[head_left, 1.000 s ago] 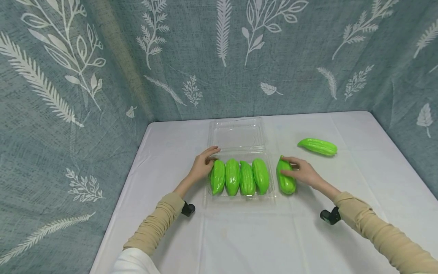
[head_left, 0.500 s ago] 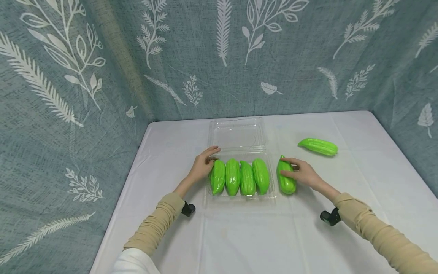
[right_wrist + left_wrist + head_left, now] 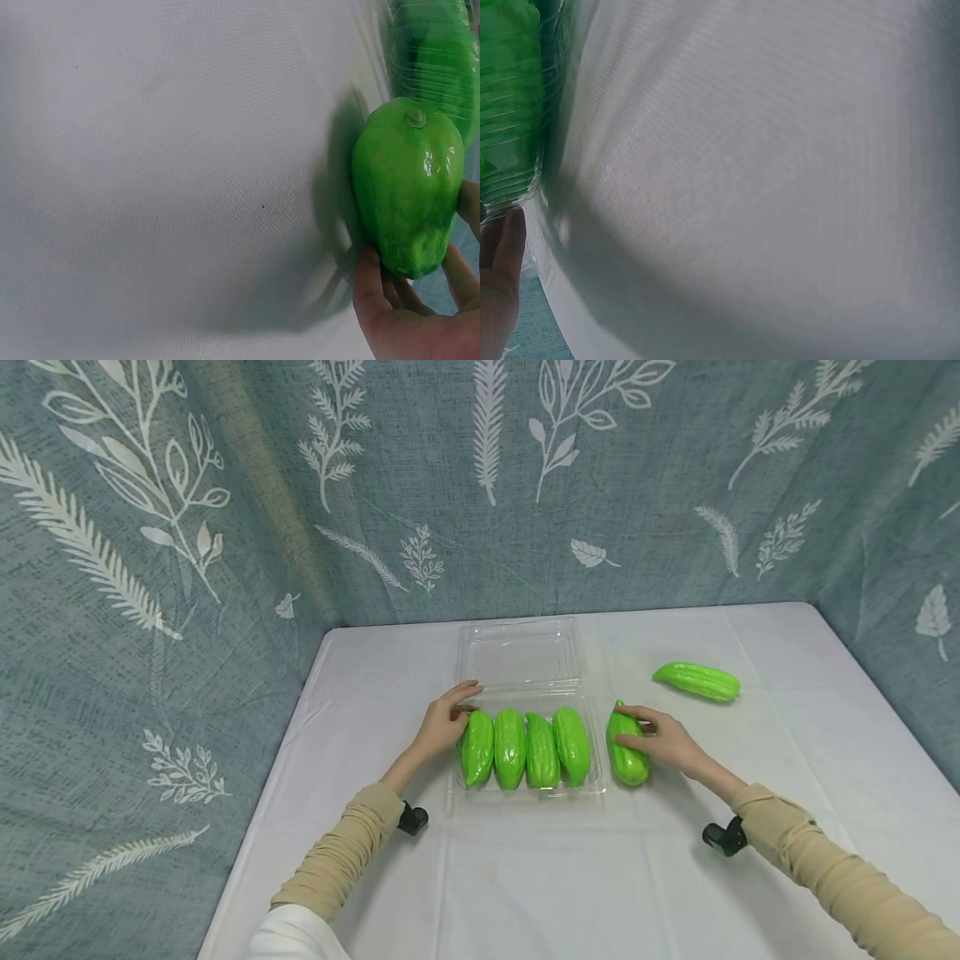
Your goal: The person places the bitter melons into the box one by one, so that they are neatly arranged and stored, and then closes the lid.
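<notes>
Just right of a clear plastic clamshell box (image 3: 525, 795), my right hand (image 3: 663, 742) holds a green papaya (image 3: 628, 762) between thumb and fingers. In the right wrist view this papaya (image 3: 409, 180) shows its rounded stem end, with fingers (image 3: 367, 292) around its narrow end. My left hand (image 3: 441, 720) grips the box at its back left corner, next to the leftmost papaya (image 3: 477, 752). Several papayas lie side by side in the box's tray. At the left wrist view's edge, my left hand (image 3: 499, 292) meets the ribbed box wall (image 3: 510, 172).
Behind the tray, the box's hinged lid (image 3: 521, 652) lies flipped back on the white tablecloth (image 3: 555, 885). Another papaya (image 3: 697, 682) rests at the back right. A blue-grey leaf-patterned curtain (image 3: 465, 552) stands behind and beside the table.
</notes>
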Tool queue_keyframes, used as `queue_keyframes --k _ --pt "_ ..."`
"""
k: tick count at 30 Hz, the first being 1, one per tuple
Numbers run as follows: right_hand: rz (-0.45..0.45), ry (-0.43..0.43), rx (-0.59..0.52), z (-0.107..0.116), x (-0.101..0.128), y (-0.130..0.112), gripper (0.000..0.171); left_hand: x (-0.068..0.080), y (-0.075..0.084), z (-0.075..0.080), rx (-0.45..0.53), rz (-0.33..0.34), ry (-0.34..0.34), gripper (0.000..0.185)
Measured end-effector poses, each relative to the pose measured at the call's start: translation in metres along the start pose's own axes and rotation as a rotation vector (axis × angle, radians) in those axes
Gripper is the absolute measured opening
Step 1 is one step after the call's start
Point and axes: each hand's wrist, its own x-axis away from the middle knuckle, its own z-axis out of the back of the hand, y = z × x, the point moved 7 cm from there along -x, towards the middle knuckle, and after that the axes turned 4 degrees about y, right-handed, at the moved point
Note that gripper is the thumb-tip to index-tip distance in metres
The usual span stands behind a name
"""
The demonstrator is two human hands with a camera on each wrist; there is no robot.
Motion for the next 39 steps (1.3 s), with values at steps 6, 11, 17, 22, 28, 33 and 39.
queue_keyframes --k 6,11,17,22,28,33,39 --pt "-0.006 0.004 -0.007 -0.0001 0.0004 0.0016 0.062 0.0005 0.0014 0.0003 0.01 0.001 0.0 0.048" --pt "-0.007 0.005 -0.013 -0.0001 0.0009 0.0016 0.062 0.0008 0.0023 0.0004 0.019 0.008 -0.003 0.048" --pt "-0.012 0.002 -0.019 0.0001 0.0017 0.0015 0.062 0.0004 0.0015 -0.0001 0.017 0.004 -0.007 0.048" --pt "-0.011 0.0 -0.029 0.0001 0.0026 0.0012 0.062 0.0004 0.0008 -0.0003 0.015 -0.003 -0.01 0.048" --pt "-0.014 0.003 -0.027 0.0 0.0027 0.0017 0.062 0.0003 0.0003 0.0001 0.009 -0.001 -0.004 0.048" --pt "-0.016 0.008 -0.025 -0.0001 0.0027 0.0016 0.062 0.0 -0.0003 0.0003 0.007 -0.003 -0.003 0.05" --pt "-0.019 0.017 -0.034 0.0002 0.0028 0.0026 0.062 0.0 -0.0002 0.0002 0.004 -0.009 -0.003 0.049"
